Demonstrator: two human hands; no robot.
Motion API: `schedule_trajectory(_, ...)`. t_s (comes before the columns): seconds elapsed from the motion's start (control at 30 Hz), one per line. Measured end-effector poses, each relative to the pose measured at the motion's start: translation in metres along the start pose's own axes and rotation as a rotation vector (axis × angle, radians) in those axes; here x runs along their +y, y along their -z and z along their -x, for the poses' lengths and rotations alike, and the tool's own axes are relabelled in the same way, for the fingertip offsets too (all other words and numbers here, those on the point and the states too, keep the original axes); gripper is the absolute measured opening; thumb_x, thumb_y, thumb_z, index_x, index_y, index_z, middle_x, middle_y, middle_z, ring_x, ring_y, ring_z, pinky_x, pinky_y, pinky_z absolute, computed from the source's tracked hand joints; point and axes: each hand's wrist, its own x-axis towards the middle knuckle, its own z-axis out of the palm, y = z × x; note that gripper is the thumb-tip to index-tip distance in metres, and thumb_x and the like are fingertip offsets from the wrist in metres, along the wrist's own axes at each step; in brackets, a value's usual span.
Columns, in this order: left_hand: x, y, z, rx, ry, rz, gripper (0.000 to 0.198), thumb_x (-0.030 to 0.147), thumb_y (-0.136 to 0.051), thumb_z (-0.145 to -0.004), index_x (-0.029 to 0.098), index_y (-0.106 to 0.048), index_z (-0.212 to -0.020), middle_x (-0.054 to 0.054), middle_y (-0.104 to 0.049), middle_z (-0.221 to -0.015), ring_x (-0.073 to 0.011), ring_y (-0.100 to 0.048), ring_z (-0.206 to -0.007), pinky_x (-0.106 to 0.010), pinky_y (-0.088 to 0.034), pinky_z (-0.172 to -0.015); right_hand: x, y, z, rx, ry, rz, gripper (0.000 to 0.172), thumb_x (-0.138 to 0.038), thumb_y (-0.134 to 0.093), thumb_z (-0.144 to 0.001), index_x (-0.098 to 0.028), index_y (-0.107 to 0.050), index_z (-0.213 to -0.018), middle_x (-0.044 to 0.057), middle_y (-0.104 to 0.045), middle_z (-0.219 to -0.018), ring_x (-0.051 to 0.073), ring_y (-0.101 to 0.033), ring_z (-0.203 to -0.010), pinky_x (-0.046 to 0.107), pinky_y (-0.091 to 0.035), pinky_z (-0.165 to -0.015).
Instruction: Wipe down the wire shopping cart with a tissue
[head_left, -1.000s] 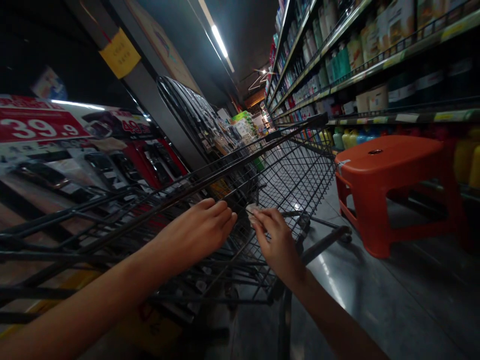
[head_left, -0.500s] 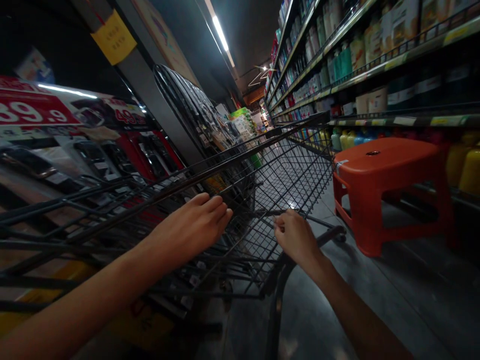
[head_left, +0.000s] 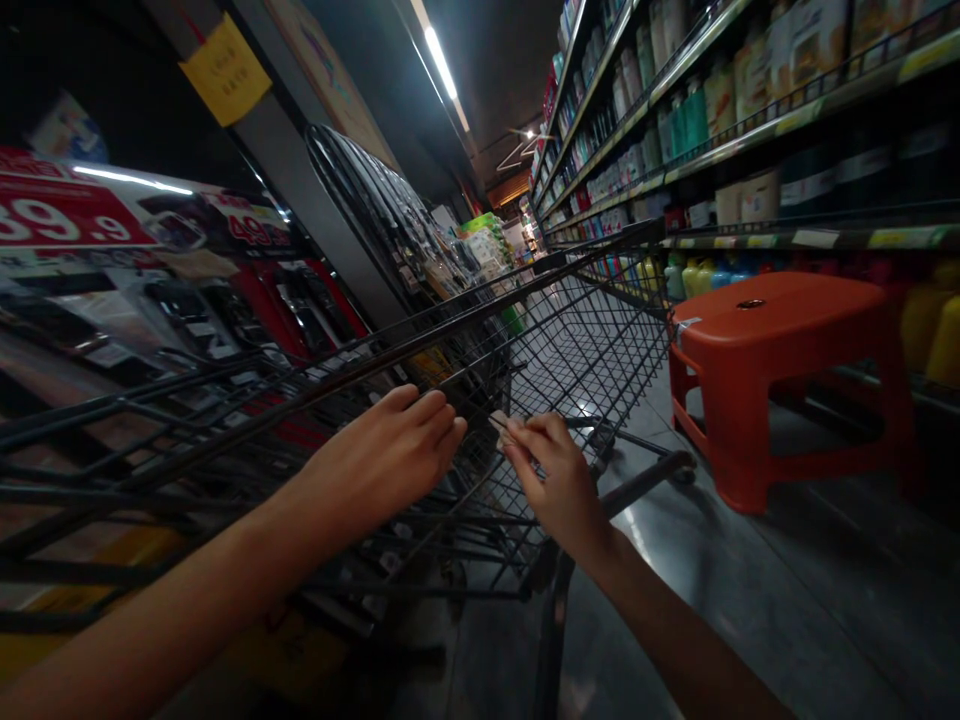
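Note:
My left hand (head_left: 401, 440) is closed in a fist, back upward, over the black wire shopping cart (head_left: 585, 330). What it holds, if anything, is hidden under the fingers. To its right, my right hand (head_left: 559, 485) is closed in a pinch. A small pale piece (head_left: 500, 425) shows between its thumb and fingertips, too small to name. A narrow gap separates the two hands. Behind them run the cart's wire mesh and its long dark rim.
An orange plastic stool (head_left: 780, 310) stands on the floor right of the cart. Shelves of bottles (head_left: 694, 115) line the right side. Packaged goods (head_left: 184, 320) hang on the left beneath red price signs (head_left: 71, 215). A yellow note (head_left: 227, 72) hangs from a post.
My right hand has moved left toward my left hand, and the small pale piece now shows in its fingertips. My left hand stays nearly still.

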Motion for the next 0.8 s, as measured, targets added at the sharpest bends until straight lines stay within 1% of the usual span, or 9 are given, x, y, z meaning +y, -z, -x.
schedule_trajectory(0.13, 0.000, -0.003, 0.002, 0.003, -0.001, -0.003, 0.010, 0.014, -0.055, -0.089, 0.013, -0.066, -0.088, -0.001, -0.060, -0.070, -0.0193, -0.049, -0.074, -0.034, -0.032, -0.070, 0.005, 0.006, 0.002, -0.059, -0.023, 0.030, 0.015, -0.012, -0.053, -0.091, -0.018, -0.067, -0.093, 0.004, -0.057, -0.086, 0.015, -0.061, -0.078, 0.028, -0.056, -0.072)
schedule_trajectory(0.27, 0.000, -0.004, 0.003, 0.009, 0.019, 0.003, 0.011, 0.015, -0.056, -0.090, 0.013, -0.066, -0.089, -0.002, -0.061, -0.071, -0.0191, -0.050, -0.076, -0.034, -0.032, -0.071, 0.016, 0.018, 0.003, -0.149, -0.157, 0.225, 0.017, -0.003, -0.057, -0.080, -0.018, -0.061, -0.074, 0.003, -0.058, -0.079, 0.016, -0.060, -0.072, 0.027, -0.052, -0.066)
schedule_trajectory(0.37, 0.001, -0.004, 0.002, 0.016, 0.025, 0.004, 0.013, 0.013, -0.054, -0.091, 0.013, -0.066, -0.087, -0.001, -0.060, -0.069, -0.0189, -0.050, -0.074, -0.034, -0.032, -0.069, 0.017, 0.027, -0.001, -0.134, -0.222, 0.317, 0.021, -0.002, -0.060, -0.075, -0.019, -0.056, -0.064, 0.001, -0.057, -0.068, 0.016, -0.058, -0.065, 0.028, -0.049, -0.063)
schedule_trajectory(0.43, 0.002, -0.003, 0.001, 0.022, 0.030, -0.004, 0.013, 0.012, -0.053, -0.090, 0.014, -0.066, -0.086, -0.001, -0.059, -0.068, -0.0190, -0.050, -0.073, -0.034, -0.032, -0.068, 0.008, 0.029, -0.006, -0.066, -0.204, 0.270, 0.016, -0.006, -0.061, -0.079, -0.019, -0.057, -0.069, 0.001, -0.059, -0.071, 0.015, -0.059, -0.067, 0.027, -0.050, -0.063)
schedule_trajectory(0.5, 0.002, -0.003, 0.001, 0.029, 0.032, -0.011, 0.012, 0.013, -0.055, -0.090, 0.014, -0.066, -0.086, -0.001, -0.059, -0.068, -0.0193, -0.050, -0.074, -0.034, -0.032, -0.068, -0.007, 0.026, -0.010, 0.014, -0.146, 0.158, 0.008, -0.012, -0.062, -0.083, -0.019, -0.060, -0.084, 0.001, -0.061, -0.078, 0.014, -0.060, -0.071, 0.026, -0.051, -0.066)
schedule_trajectory(0.57, 0.002, -0.003, 0.001, 0.025, 0.028, -0.016, 0.008, 0.015, -0.058, -0.088, 0.014, -0.066, -0.086, -0.001, -0.060, -0.069, -0.0197, -0.051, -0.075, -0.034, -0.032, -0.069, -0.022, 0.015, -0.009, 0.042, -0.060, 0.029, 0.016, -0.013, -0.061, -0.087, -0.020, -0.060, -0.102, 0.002, -0.062, -0.085, 0.014, -0.061, -0.077, 0.026, -0.054, -0.070)
schedule_trajectory(0.63, 0.002, -0.004, 0.002, 0.011, 0.015, -0.019, 0.005, 0.016, -0.061, -0.086, 0.014, -0.066, -0.087, -0.001, -0.060, -0.070, -0.0199, -0.050, -0.075, -0.034, -0.032, -0.069, -0.031, 0.000, -0.003, 0.007, 0.010, -0.059, 0.027, -0.011, -0.056, -0.091, -0.019, -0.058, -0.117, 0.004, -0.061, -0.092, 0.014, -0.062, -0.085, 0.026, -0.055, -0.077)
schedule_trajectory(0.7, 0.002, -0.004, 0.003, 0.004, 0.010, -0.018, 0.005, 0.015, -0.061, -0.085, 0.014, -0.066, -0.088, -0.001, -0.060, -0.071, -0.0199, -0.050, -0.076, -0.034, -0.032, -0.070, -0.031, -0.014, 0.004, -0.019, 0.031, -0.100, 0.030, -0.009, -0.051, -0.094, -0.018, -0.058, -0.122, 0.005, -0.059, -0.094, 0.014, -0.063, -0.087, 0.026, -0.056, -0.079)
schedule_trajectory(0.8, 0.003, -0.006, 0.003, 0.009, 0.031, -0.008, 0.008, 0.015, -0.058, -0.088, 0.014, -0.066, -0.089, -0.002, -0.061, -0.071, -0.0201, -0.050, -0.076, -0.034, -0.032, -0.070, -0.025, -0.023, 0.011, -0.018, 0.003, -0.073, 0.026, -0.011, -0.048, -0.096, -0.018, -0.062, -0.117, 0.005, -0.057, -0.091, 0.014, -0.063, -0.083, 0.027, -0.057, -0.077)
